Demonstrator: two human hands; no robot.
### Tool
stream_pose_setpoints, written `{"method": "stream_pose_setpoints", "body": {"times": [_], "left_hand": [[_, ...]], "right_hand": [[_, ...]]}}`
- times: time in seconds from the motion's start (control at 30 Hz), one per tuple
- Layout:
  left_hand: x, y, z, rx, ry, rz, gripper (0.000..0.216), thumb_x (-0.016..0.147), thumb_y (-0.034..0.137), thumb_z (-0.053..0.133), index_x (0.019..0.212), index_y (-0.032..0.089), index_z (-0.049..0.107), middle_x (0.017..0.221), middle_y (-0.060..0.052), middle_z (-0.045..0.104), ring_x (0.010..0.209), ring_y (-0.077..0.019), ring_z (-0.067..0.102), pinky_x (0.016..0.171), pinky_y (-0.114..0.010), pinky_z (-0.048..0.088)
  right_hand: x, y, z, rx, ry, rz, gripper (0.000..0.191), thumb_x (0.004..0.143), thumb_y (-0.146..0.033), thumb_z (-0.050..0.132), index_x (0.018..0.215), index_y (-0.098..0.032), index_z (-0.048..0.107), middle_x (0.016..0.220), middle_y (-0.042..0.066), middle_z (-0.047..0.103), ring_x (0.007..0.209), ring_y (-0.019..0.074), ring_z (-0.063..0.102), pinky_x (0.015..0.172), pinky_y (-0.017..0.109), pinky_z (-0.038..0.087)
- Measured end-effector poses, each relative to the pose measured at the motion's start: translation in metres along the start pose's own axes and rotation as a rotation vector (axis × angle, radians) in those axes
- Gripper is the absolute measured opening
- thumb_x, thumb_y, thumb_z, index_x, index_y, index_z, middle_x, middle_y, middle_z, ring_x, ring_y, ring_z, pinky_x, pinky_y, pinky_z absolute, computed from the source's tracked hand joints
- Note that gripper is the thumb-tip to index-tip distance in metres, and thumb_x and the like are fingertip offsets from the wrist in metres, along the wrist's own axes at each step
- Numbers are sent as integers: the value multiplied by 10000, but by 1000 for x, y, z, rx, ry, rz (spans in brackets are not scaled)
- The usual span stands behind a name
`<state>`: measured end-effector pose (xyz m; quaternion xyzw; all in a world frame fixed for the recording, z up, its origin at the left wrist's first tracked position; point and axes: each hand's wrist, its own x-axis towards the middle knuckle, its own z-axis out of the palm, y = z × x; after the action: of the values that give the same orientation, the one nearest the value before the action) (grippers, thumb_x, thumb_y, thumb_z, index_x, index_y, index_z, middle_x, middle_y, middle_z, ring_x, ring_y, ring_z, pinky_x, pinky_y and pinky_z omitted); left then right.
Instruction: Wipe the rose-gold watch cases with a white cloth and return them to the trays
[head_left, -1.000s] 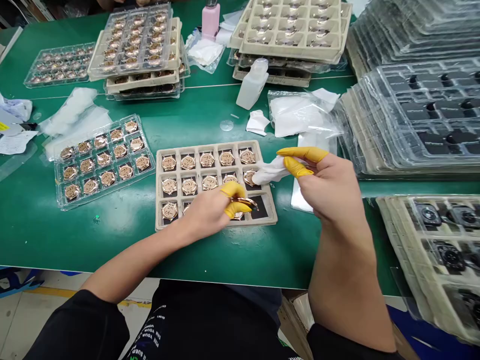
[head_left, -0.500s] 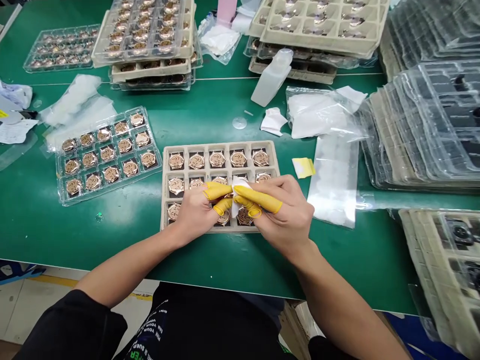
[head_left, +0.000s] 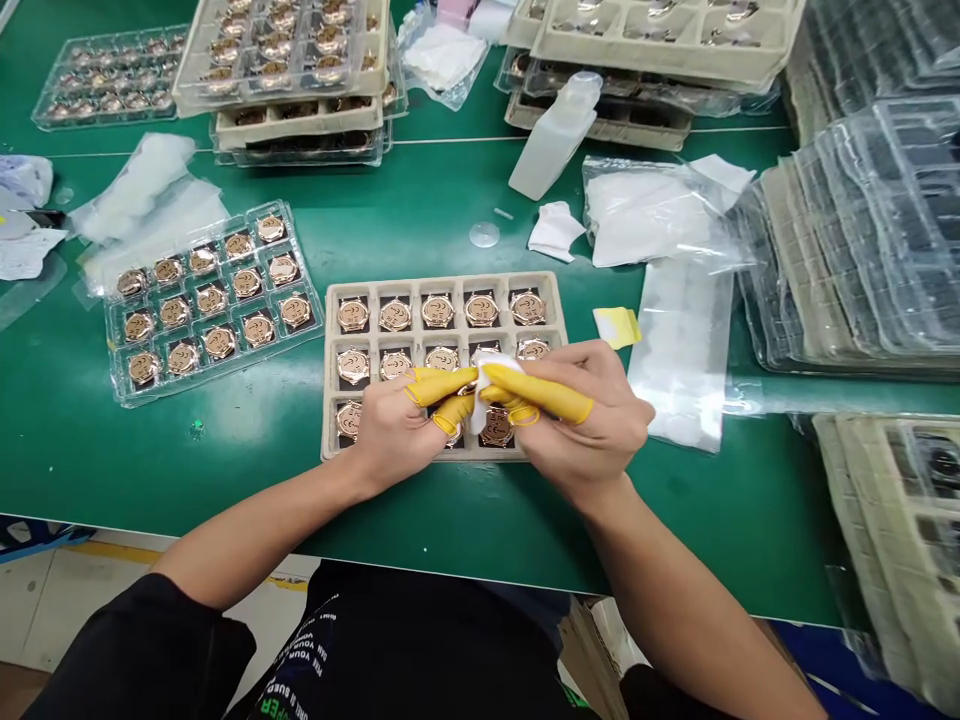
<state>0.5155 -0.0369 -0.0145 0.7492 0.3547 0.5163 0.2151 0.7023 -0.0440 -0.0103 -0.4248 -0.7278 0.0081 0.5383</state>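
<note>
A beige pulp tray (head_left: 331,370) with rose-gold watch cases in its cells lies in front of me on the green table. Over its near right part my left hand (head_left: 397,420) pinches one watch case (head_left: 466,389) between yellow finger cots; the case is mostly hidden. My right hand (head_left: 577,415), also in yellow cots, presses a small white cloth (head_left: 487,385) against that case. Both hands meet, fingers closed.
A clear blister tray (head_left: 120,375) of watch cases lies to the left. Stacked trays (head_left: 292,120) stand at the back. A white bottle (head_left: 553,140), plastic bags (head_left: 679,340), a yellow slip (head_left: 616,326) and stacks of clear trays (head_left: 862,240) fill the right.
My right hand has brought the white cloth from the right of the tray to the case in my left hand. The two hands are now joined over the tray.
</note>
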Motion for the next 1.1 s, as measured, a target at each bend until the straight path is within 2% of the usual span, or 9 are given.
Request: {"method": "stream_pose_setpoints", "body": {"times": [0.1, 0.23, 0.33, 0.5, 0.67, 0.77, 0.87, 1.0, 1.1], "left_hand": [[-2, -1, 2, -77, 35, -75, 272, 832, 128, 770, 1083, 232, 781, 1000, -36, 813, 885, -166, 768, 818, -283, 635], [-2, -6, 7, -317, 38, -410, 209, 840, 232, 786, 1048, 207, 791, 1010, -56, 808, 914, -192, 775, 859, -334, 655], [2, -7, 9, -491, 57, -567, 241, 812, 292, 820, 1020, 179, 781, 987, -60, 805, 913, -192, 777, 866, -331, 659], [3, -6, 5, -439, 12, -403, 206, 843, 254, 790, 1044, 211, 782, 1034, -49, 803, 947, -179, 770, 888, -309, 646], [0, -7, -3, -37, -80, -132, 259, 826, 139, 756, 1062, 236, 798, 1000, -40, 812, 913, -194, 770, 835, -315, 639], [1, -6, -4, 21, -130, -187, 261, 827, 120, 736, 1056, 228, 801, 974, -33, 815, 859, -187, 772, 776, -298, 639], [5, -4, -4, 18, -111, -253, 249, 842, 134, 734, 1062, 230, 800, 992, -33, 815, 846, -180, 773, 799, -310, 643], [8, -4, -4, 36, -75, -225, 222, 842, 139, 744, 1039, 223, 805, 968, -41, 817, 842, -182, 774, 799, -317, 644], [6, -5, -4, 35, -69, -197, 235, 845, 123, 727, 1047, 217, 801, 974, -44, 816, 850, -180, 772, 785, -311, 638]], "right_hand": [[1, 3, 0, 31, 0, 51, 521, 750, 5, 617, 1088, -362, 765, 850, -20, 780, 720, 195, 609, 591, 347, 503], [0, 10, -1, -106, -12, 66, 400, 738, -22, 652, 976, -315, 784, 852, -6, 778, 714, 203, 619, 594, 358, 489], [0, 10, 0, 17, 32, 219, 315, 781, -62, 698, 952, -312, 784, 843, -4, 770, 748, 196, 632, 640, 357, 503], [-1, -2, 7, 236, -18, 298, 296, 828, -121, 719, 1016, -339, 789, 902, -5, 782, 770, 186, 633, 660, 357, 516], [-4, -2, 7, 122, -52, 54, 538, 833, -35, 625, 1218, -399, 721, 941, -5, 791, 800, 202, 621, 658, 372, 519], [0, 5, 1, 58, -142, -62, 620, 823, -2, 596, 1302, -387, 668, 982, 5, 793, 838, 212, 634, 683, 387, 545], [7, 8, -10, -54, -123, -83, 573, 821, -31, 637, 1273, -379, 685, 985, 14, 789, 922, 241, 673, 730, 420, 564], [13, 2, -20, -41, -38, 50, 495, 822, -73, 714, 1214, -375, 719, 976, 5, 787, 876, 213, 724, 717, 373, 592], [9, -5, -15, 101, -112, 166, 434, 828, -94, 726, 1175, -354, 741, 1002, -4, 792, 845, 183, 750, 701, 315, 615]]}}
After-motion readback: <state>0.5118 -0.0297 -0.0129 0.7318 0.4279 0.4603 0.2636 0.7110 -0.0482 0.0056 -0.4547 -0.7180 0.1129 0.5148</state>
